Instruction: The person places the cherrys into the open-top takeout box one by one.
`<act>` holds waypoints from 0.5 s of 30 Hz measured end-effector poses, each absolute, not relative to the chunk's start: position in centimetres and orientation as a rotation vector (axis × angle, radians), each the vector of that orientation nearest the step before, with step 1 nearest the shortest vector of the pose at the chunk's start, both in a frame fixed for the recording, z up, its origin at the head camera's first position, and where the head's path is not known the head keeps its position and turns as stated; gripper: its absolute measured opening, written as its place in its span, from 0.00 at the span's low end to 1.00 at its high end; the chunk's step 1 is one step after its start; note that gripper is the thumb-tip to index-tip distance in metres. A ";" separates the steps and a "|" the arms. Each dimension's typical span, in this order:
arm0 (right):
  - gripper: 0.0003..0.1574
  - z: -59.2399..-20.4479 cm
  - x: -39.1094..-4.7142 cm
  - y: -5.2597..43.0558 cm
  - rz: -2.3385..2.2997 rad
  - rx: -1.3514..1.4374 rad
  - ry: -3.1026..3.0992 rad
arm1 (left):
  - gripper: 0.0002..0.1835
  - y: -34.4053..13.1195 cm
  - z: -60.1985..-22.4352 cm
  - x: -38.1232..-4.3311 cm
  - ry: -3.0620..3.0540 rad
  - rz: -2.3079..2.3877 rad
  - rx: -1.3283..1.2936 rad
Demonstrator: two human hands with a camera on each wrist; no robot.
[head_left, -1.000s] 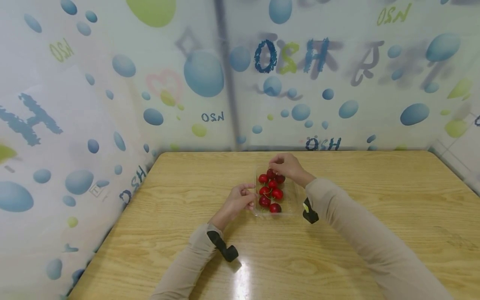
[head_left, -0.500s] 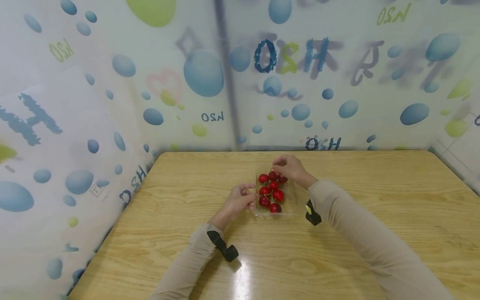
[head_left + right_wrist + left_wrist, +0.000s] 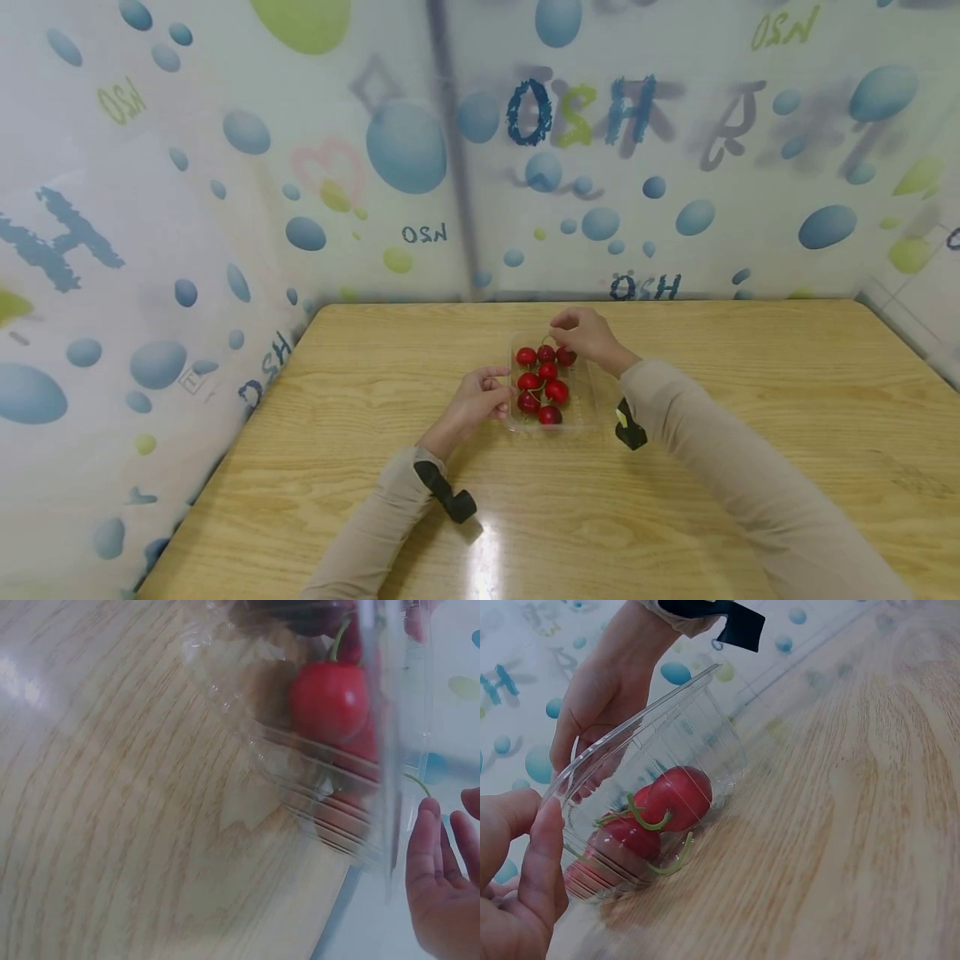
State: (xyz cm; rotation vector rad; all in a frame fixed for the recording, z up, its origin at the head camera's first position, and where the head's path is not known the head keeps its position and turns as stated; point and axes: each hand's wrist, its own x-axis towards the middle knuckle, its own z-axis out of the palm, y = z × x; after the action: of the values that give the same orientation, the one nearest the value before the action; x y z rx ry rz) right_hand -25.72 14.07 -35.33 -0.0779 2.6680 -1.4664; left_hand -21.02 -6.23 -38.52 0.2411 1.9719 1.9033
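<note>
Red cherries (image 3: pixel 557 392) with green stems lie in a clear plastic container (image 3: pixel 581 417) on the table. My left hand (image 3: pixel 477 398) pinches the container's left wall at the rim; the left wrist view shows the thumb and a finger on that rim (image 3: pixel 630 724). Over the far right corner is my right hand (image 3: pixel 588 337), above a dark cherry (image 3: pixel 546 354) whose thin stem rises toward the fingertips. In the right wrist view one fingertip lies by the tip of a stem (image 3: pixel 418 782), while the thumb stands apart from it.
A wooden table (image 3: pixel 375 375) spreads out around the container. Behind it and at the left stand pale curtains (image 3: pixel 480 208) printed with blue and green drops. Black wrist straps with cameras (image 3: pixel 450 496) sit on both sleeves.
The right hand has shifted slightly right and risen off the far cherries, leaving a stem visible. Those cherries have moved slightly right. The left hand has stayed in place.
</note>
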 end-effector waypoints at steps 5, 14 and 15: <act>0.16 -35.1 -25.5 14.0 -1.499 -0.049 2.642 | 0.23 -6.2 -39.2 -21.4 1.985 1.902 0.236; 0.19 -34.8 -25.0 14.2 -1.556 -0.076 2.603 | 0.24 -6.2 -39.7 -21.7 1.954 1.905 0.229; 0.19 -34.8 -25.0 14.3 -1.562 -0.081 2.600 | 0.24 -6.2 -39.5 -21.6 1.951 1.903 0.235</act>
State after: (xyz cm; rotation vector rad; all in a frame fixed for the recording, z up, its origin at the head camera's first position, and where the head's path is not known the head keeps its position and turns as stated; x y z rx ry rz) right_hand -24.96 14.31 -34.80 -0.0807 2.6001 -1.5619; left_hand -21.57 -6.19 -39.47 0.2346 1.9506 1.9035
